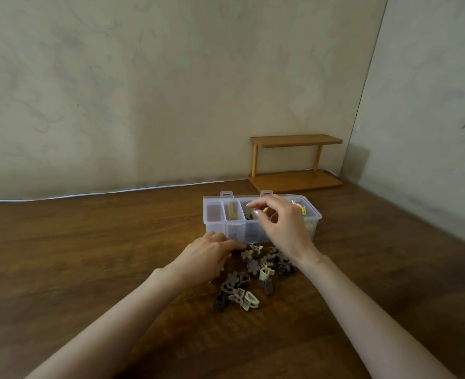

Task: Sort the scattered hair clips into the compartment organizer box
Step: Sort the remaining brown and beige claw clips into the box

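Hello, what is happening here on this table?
A person is sorting hair clips into a clear organizer box on a wooden table. The right hand hovers over the box's middle compartments, its fingertips pinching something small and yellowish, probably a clip. The left hand rests on the table at the near edge of the pile. Many brown and beige clips lie loose in front of the box. A small wooden shelf stands behind.

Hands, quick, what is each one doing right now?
Left hand: palm down on the scattered hair clips, grip hidden, cannot tell.
Right hand: over the organizer box, pinching something small and yellowish.
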`<state>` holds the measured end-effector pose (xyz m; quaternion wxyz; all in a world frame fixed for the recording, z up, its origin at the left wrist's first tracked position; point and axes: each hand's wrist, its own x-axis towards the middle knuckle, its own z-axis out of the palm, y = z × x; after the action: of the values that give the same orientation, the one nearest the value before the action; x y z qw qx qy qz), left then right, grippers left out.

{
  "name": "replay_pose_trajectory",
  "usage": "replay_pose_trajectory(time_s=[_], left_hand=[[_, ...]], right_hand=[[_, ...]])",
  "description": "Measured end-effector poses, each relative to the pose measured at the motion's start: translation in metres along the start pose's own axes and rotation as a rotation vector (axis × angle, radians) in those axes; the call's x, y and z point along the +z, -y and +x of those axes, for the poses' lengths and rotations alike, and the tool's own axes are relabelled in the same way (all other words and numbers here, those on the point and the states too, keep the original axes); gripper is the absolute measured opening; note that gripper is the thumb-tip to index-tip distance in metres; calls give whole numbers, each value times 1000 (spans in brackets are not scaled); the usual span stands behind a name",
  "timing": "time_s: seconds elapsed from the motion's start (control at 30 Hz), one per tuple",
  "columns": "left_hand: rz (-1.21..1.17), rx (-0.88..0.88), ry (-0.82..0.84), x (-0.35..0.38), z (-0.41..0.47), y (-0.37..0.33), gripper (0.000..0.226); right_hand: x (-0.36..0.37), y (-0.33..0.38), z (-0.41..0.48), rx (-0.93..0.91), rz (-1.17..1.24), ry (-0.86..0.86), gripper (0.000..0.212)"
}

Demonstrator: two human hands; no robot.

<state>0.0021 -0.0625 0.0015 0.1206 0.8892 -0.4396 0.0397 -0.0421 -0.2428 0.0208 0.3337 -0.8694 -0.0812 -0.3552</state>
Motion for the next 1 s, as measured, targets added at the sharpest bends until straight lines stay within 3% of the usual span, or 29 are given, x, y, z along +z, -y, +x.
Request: replay_pose_trajectory(time_s=[0.17,0.33,0.7,1.0], left_hand=[[-57,-26,-31,-1,3,1,32],[-328,-137,-101,-4,3,7,12],[-501,-206,-45,-10,2,5,30],[-517,-143,-107,-12,0,7,24]], right_hand=[[-2,-7,-15,38,-50,53,14],[-2,-6,-16,49,-118,153,12],[4,-5,-21,63,-362,471,30],[2,-6,-20,127,-362,430,13]])
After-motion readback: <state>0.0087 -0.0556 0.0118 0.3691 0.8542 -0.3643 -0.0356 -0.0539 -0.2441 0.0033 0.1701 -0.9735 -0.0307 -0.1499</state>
